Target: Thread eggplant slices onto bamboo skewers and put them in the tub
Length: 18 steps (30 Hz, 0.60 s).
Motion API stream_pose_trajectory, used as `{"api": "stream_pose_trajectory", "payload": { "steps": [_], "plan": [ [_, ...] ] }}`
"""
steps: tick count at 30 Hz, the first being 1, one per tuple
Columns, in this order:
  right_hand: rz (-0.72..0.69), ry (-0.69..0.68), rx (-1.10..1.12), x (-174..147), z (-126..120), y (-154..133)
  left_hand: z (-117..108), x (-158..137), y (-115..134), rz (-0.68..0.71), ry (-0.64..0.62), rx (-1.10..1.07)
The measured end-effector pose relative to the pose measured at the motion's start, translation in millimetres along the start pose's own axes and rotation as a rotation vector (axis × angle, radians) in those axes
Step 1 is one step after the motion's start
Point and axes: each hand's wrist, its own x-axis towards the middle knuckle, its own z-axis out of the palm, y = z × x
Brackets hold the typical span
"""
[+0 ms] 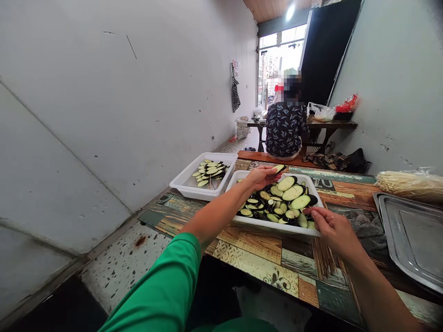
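My left hand (262, 177) pinches an oval eggplant slice (279, 169) with a dark skin edge, above the back of a white plastic tray (249, 222). Loose eggplant slices (273, 216) fill this tray. At its right corner, my right hand (330, 227) grips the lower end of a thin skewer (309, 208). Several larger slices (292, 192) line up from that hand toward the upper left, seemingly threaded on the skewer. The held slice is apart from them. A second white tray (187, 186), back left, holds skewered eggplant slices (211, 171).
Bare wooden skewers (323, 260) lie by my right forearm. To the right are a grey cloth (367, 228), stacked metal trays (420, 235) and a bagged pale bundle (411, 183). A person (286, 129) sits ahead, back turned, at another table (332, 125). A wall (138, 115) bounds the left.
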Motion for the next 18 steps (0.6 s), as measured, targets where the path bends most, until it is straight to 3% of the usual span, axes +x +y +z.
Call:
{"api": "stream_pose_trajectory", "payload": {
  "steps": [8, 14, 18],
  "plan": [
    [-0.057, 0.040, -0.013, 1, 0, -1, -3, 1, 0, 0.013, -0.061, 0.028],
    [-0.014, 0.050, 0.001, 1, 4, 2, 5, 2, -9, -0.026, -0.038, 0.026],
    [0.008, 0.046, 0.029, 1, 6, 3, 6, 4, -10, 0.029, -0.078, 0.092]
  ]
}}
